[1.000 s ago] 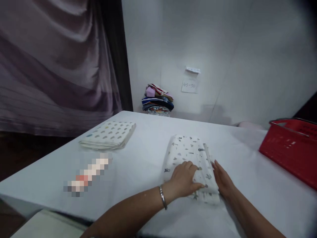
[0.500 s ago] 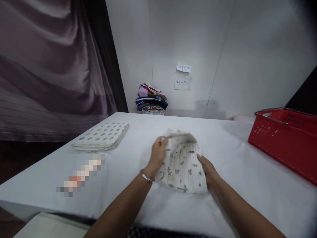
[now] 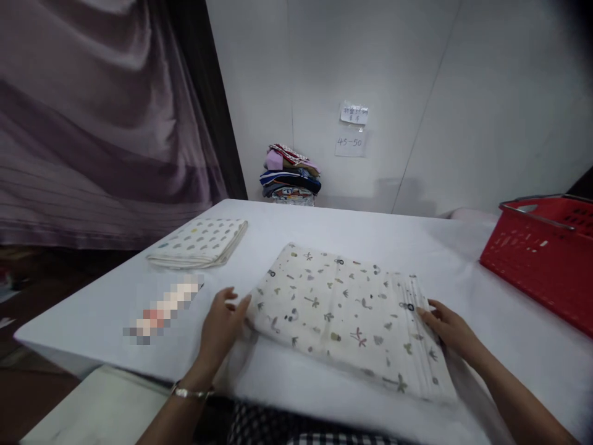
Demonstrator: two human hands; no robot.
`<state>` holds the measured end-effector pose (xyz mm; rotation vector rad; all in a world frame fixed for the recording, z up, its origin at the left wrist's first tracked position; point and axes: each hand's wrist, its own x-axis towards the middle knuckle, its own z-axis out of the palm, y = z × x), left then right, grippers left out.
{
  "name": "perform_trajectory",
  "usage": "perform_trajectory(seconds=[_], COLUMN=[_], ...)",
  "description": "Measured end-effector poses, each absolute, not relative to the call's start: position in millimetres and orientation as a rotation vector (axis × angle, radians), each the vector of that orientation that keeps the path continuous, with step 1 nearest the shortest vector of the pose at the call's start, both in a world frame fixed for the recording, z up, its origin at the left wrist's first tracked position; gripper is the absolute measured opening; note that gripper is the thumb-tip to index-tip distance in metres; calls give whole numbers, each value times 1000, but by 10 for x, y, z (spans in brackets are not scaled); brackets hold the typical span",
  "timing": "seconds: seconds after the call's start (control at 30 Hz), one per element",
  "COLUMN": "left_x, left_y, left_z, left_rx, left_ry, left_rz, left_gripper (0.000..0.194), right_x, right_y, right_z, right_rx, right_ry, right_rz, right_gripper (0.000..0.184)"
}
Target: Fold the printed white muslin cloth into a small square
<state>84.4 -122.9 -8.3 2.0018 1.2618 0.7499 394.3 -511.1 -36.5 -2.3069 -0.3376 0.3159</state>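
A white cloth printed with small palm trees, leaves and animals is spread before me, folded flat, with pleat-like creases along its right side. My left hand, wearing a bracelet, holds its left edge; the thumb is at the edge and some fingers are hidden. At the right edge, my right hand grips the cloth with the thumb on top and the other fingers partly underneath. Another folded white cloth, with grey heart-like prints, lies at the back left of the table.
The white table has a pixelated long item at left. A red basket stands at the right. Behind the table are a pile of folded fabrics and wall notes. A purple curtain hangs at left.
The bunched cloth has been opened out into a wide, flat shape. My left hand has moved left and my right hand right, drawing apart.
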Motion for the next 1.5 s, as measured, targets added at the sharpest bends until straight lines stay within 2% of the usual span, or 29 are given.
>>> perform_trajectory(seconds=[0.1,0.2,0.33,0.43,0.53,0.67,0.77,0.87,0.97,1.0,1.07,1.17,1.23,1.27,1.3,1.4,1.47,1.5], left_x=[1109,1527,1988,2144,2168,2093,2047,2073,2129,2132,2093,1932,1812,1765,1730,1681,1652,1624], left_y=[-1079,-970,-882,-850,-837,-827,-835,-898,-1084,-1185,-1452,-1983,-2351,-2512,-2644,-2810,-2715,-2618], left_z=[120,170,39,-62,-95,-63,-28,35,176,243,397,602,664,668,657,602,615,649], left_rx=[2370,2600,2631,2624,2605,2565,2535,2541,2591,2594,2558,2468,2382,2343,2306,2226,2146,2100], left_ry=[1164,1116,1128,1117,1111,1092,1100,1078,792,624,268,-131,-274,-306,-305,-235,-165,-110], left_rz=[793,499,161,204,302,443,491,526,687,739,738,397,213,140,91,22,87,171], left_gripper=[52,49,43,33,25,15,15,31,55,59,54,36,50,58,53,15,17,17], right_x=[4185,4451,4670,4698,4585,4116,3553,3012,2728,2708,2755,2890,2916,2900,2868,2756,2723,2723], right_y=[-4946,-4721,-4516,-4457,-4464,-4580,-4698,-4760,-4777,-4785,-4806,-4806,-4758,-4723,-4686,-4619,-4645,-4680], right_z=[-304,-249,-226,-180,-63,244,535,762,831,817,757,668,651,656,664,664,605,556], right_rx=[-2533,-2647,-2596,-2482,-2337,-1793,-1730,-1747,-1750,-1761,-1786,-1829,-1825,-1809,-1788,-1732,-1716,-1720], right_ry=[-487,-519,-594,-676,-659,-601,-816,-1256,-1434,-1428,-1337,-1052,-919,-916,-958,-1138,-1161,-1159], right_rz=[143,136,111,23,24,293,646,1005,1128,1103,995,753,610,568,551,569,524,498], right_gripper=[65,65,45,29,27,36,32,25,24,24,24,29,31,31,30,25,27,33])
